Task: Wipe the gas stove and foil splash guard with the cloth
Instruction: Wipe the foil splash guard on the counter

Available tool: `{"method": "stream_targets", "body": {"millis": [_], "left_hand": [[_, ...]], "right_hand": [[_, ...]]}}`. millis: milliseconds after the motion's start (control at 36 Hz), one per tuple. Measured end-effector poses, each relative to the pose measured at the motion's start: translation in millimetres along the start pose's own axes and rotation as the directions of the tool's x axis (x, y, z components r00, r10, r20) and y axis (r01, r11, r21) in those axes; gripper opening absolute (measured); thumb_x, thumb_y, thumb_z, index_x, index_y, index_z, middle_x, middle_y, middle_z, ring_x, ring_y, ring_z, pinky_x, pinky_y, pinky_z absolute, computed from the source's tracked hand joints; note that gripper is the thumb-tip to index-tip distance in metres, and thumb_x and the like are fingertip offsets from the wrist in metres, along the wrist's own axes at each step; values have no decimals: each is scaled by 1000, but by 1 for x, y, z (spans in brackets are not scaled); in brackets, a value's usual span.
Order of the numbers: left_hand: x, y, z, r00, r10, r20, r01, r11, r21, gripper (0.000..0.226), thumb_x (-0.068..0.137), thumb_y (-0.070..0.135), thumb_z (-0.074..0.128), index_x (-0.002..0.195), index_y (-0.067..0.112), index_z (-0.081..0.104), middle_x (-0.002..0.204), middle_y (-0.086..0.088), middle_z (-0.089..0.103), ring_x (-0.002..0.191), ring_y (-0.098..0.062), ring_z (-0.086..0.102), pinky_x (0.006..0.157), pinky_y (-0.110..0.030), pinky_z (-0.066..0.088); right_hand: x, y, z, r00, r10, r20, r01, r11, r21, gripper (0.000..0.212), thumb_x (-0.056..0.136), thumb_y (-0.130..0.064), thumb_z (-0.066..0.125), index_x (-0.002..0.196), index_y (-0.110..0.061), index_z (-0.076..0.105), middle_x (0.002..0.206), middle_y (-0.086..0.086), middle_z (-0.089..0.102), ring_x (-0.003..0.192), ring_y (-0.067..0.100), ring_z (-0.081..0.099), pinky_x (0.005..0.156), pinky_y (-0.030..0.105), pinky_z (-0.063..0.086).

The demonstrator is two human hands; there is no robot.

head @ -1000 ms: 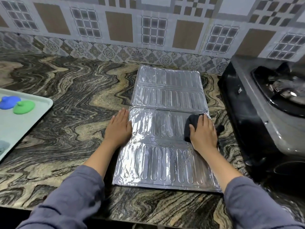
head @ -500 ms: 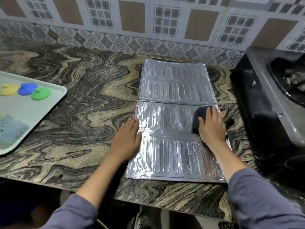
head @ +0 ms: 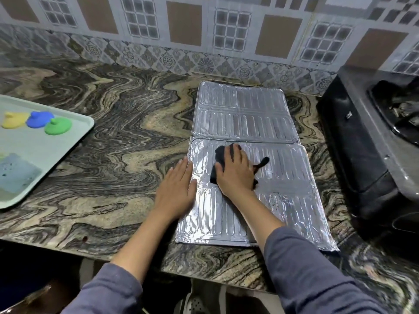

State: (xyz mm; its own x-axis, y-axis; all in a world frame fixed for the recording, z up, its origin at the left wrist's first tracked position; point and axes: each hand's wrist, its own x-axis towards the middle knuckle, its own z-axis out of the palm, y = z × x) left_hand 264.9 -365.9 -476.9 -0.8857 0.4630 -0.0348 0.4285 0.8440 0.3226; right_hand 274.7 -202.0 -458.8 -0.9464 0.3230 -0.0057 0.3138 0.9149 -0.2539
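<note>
Far to the left of where we press sits a pale green tray (head: 74, 132), smooth and shallow-rimmed, carrying three soft-looking blobs in yellow, blue and green and a bluish spongy block. Between the tray and our hands runs the countertop (head: 127, 137), polished stone with swirling dark and tan veins, hard and slick. Our left hand (head: 175, 191) lies flat, fingers spread and together pointing away from us, palm straddling the left edge of the foil splash guard (head: 244, 109), pinning it rather than gripping anything. Just right of it, our right hand (head: 235, 175) presses palm-down on the dark cloth (head: 218, 159), fingers extended over it; a limp tail of fabric pokes out beyond the knuckles on the right. The cloth looks soft and floppy, so we judge it needs bunching under the palm. The guard lies flat on the counter, two hinged panels of thin embossed foil with ribbed slots, shiny and crinkled; we judge it light, easily dented and prone to skating on the stone, so holding it at an edge while wiping gently seems wise. Well right of the wiping hand stands the gas stove (head: 362, 155), black glossy sides, grey top, a burner barely visible.
</note>
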Motion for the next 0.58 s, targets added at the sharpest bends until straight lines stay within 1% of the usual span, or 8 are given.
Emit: {"method": "stream_targets", "body": {"millis": [83, 222, 278, 333, 389, 472, 528, 583], "left_hand": [[1, 0, -2, 1000, -1, -1, 1, 1000, -11, 56, 98, 37, 19, 148, 18, 2, 158, 2, -5, 145, -10, -3, 118, -29, -2], [-5, 6, -8, 998, -20, -60, 18, 999, -44, 54, 97, 30, 26, 148, 16, 15, 158, 2, 7, 145, -9, 5, 117, -27, -2], [-13, 11, -11, 995, -31, -90, 26, 998, -55, 54, 95, 27, 32, 147, 16, 21, 157, 1, 14, 145, -10, 11, 119, -29, 3], [-27, 17, -13, 995, -63, -79, 55, 994, -91, 53, 95, 27, 34, 147, 17, 23, 156, 3, 16, 145, -11, 14, 119, -32, 10], [-45, 20, -10, 992, -111, -58, 104, 988, -114, 53, 97, 33, 30, 147, 20, 20, 156, 7, 10, 145, -10, 11, 119, -33, 11], [-60, 21, -1, 991, -133, -23, 131, 987, -95, 61, 92, 45, 9, 148, 23, 9, 154, 11, -3, 146, -8, 0, 121, -38, 10], [-62, 19, 6, 989, -149, -12, 148, 987, -61, 68, 84, 47, -4, 148, 24, 3, 152, 13, -10, 145, -7, -5, 121, -39, 8], [-60, 20, 9, 986, -163, -26, 161, 986, -51, 70, 82, 47, -6, 148, 23, 1, 151, 14, -11, 145, -6, -5, 121, -38, 8]], "right_hand": [[1, -13, 0, 993, -115, 31, 115, 993, 6, 58, 98, -41, 27, 149, -19, 12, 158, 4, 6, 144, 26, 7, 116, 39, 7], [1, -13, -1, 983, -174, 54, 173, 985, 14, 57, 98, -41, 28, 149, -19, 14, 158, 4, 7, 144, 26, 8, 116, 39, 9], [1, -11, 0, 981, -191, 44, 191, 982, 12, 57, 98, -41, 29, 148, -18, 15, 158, 5, 9, 144, 26, 10, 116, 39, 10], [2, -10, 1, 979, -201, 43, 200, 980, 11, 57, 98, -41, 29, 148, -18, 15, 158, 5, 10, 144, 26, 10, 116, 39, 10], [3, -9, 3, 977, -209, 52, 209, 978, 13, 57, 98, -41, 28, 149, -18, 14, 158, 5, 9, 144, 27, 9, 116, 39, 9], [4, -7, 4, 971, -236, 47, 236, 972, 5, 57, 98, -41, 28, 148, -18, 15, 158, 5, 9, 144, 27, 10, 116, 40, 10], [3, -7, 3, 962, -271, 43, 271, 962, 1, 56, 98, -40, 29, 148, -19, 14, 158, 4, 9, 144, 26, 10, 116, 39, 10], [4, -10, 3, 942, -331, 57, 331, 944, -2, 56, 99, -40, 28, 149, -20, 13, 158, 2, 8, 144, 24, 9, 116, 37, 9]]}}
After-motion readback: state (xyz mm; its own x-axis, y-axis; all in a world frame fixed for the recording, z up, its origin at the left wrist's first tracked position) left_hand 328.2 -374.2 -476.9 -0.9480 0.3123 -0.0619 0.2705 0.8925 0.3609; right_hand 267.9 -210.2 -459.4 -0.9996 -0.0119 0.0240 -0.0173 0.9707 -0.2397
